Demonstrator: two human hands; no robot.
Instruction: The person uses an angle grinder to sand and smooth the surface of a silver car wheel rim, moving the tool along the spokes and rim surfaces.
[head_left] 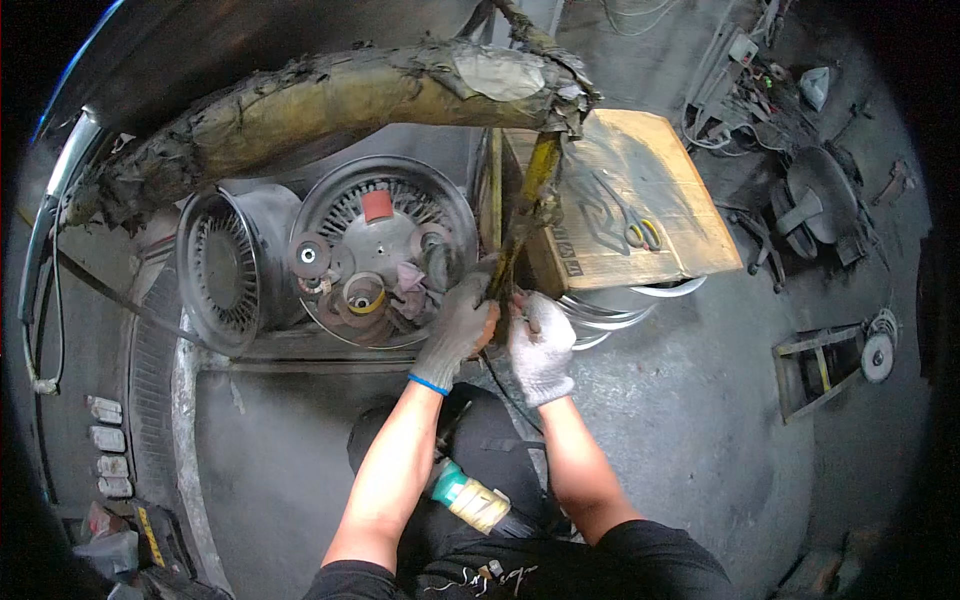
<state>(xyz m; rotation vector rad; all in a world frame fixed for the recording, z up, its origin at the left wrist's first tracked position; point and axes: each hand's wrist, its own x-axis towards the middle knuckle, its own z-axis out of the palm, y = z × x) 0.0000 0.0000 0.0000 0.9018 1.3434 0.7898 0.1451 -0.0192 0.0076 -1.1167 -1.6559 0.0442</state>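
Observation:
My left hand (461, 325), in a grey glove with a blue cuff, is closed beside the lower end of a dirty yellow post (540, 175). Its fingertips point away from me, and what they grip is hidden. Just across from it, my right hand (541, 345) in a whitish glove has its fingers curled together. Something small and dark shows at those fingers, too unclear to name. A taped, green-ended power tool (475, 500) lies by my lap, with a dark cord (497, 378) running up between my forearms.
A wheel rim (385, 163) holds sanding discs and a red block (377, 205); another rim (222, 270) leans left. Scissors (643, 233) lie on a cardboard box (660, 165) at right, above shiny rims (610, 318). A wrapped duct (330, 95) hangs overhead. A metal frame (815, 370) stands far right.

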